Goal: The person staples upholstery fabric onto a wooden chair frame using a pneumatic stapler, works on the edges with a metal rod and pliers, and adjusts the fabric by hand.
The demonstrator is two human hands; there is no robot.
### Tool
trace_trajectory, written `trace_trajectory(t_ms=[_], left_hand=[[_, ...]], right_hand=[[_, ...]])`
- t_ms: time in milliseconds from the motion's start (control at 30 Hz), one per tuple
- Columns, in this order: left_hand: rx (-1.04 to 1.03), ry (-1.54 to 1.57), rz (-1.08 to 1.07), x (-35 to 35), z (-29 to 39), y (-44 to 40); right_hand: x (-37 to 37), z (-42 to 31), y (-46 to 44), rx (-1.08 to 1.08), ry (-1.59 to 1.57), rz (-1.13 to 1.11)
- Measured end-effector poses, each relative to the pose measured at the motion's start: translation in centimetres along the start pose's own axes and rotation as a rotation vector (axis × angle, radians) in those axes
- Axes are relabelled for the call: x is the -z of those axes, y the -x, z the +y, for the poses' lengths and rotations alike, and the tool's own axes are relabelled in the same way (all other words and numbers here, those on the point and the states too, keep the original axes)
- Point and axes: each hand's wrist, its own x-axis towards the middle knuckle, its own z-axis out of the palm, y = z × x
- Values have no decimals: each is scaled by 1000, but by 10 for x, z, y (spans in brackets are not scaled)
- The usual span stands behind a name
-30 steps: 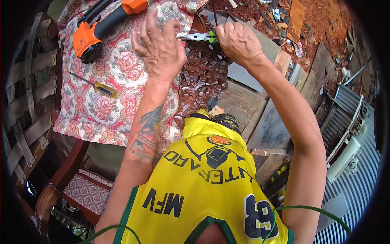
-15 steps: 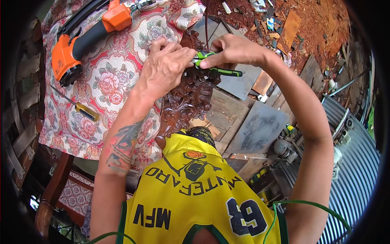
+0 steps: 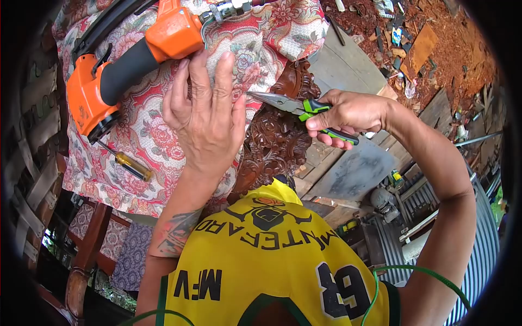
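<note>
My left hand (image 3: 204,114) lies flat with fingers stretched out on the floral upholstery fabric (image 3: 157,130), holding nothing. In my right hand (image 3: 348,117) is a pair of long-nose pliers (image 3: 283,102) with green and black handles. Their jaws point left, the tip at the fabric's edge beside my left hand. Beneath the pliers runs the carved dark wood (image 3: 272,144) of the furniture frame. An orange and black pneumatic stapler (image 3: 174,32) rests on the fabric just beyond my left fingertips.
A screwdriver with a yellow handle (image 3: 133,165) lies on the fabric near the stapler's nose. On the ground to the right are boards (image 3: 353,168), scattered scraps and reddish sawdust (image 3: 457,51). Corrugated metal sheeting (image 3: 478,233) stands at the far right.
My left hand has come away from the pliers' tip and flattened onto the fabric. My right hand has shifted right and toward me with the pliers, their jaws now in full sight.
</note>
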Motion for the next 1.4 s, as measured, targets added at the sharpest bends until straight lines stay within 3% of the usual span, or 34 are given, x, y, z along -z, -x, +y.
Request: trace_trajectory(t_ms=[300,367,400,633,733,867,933,1100,1200,1233,1300,1367,1400], left_hand=[[8,-58,17,-7,3,2],[2,-55,18,-7,2,3],[-3,-57,14,-6,3,2],[-21,-68,29,-8,2,4],[-38,-13,43,-7,0,6],[-59,-12,55,-7,-5,8],[-61,-10,65,-8,-5,8],[-79,10,81,-8,-5,9],[-82,0,87,-10,-5,9],[-85,-2,84,-10,-5,9],[-97,-22,95,-9,-4,9],[-116,-31,101,-9,-4,10],[-130,-34,104,-9,-4,11]], right_hand=[[-36,11,1,101,252,260],[-45,14,-1,105,436,396],[-48,21,-5,269,772,520],[-84,30,-5,216,994,839],[-94,43,-13,332,1009,1020],[-87,54,-20,418,991,988],[-79,49,-19,286,260,553],[-69,61,-23,359,-115,295],[-69,74,2,542,-387,15],[-73,76,14,544,-390,12],[-83,84,38,594,-265,289],[-85,106,52,634,-187,328],[-90,123,52,798,-408,395]])
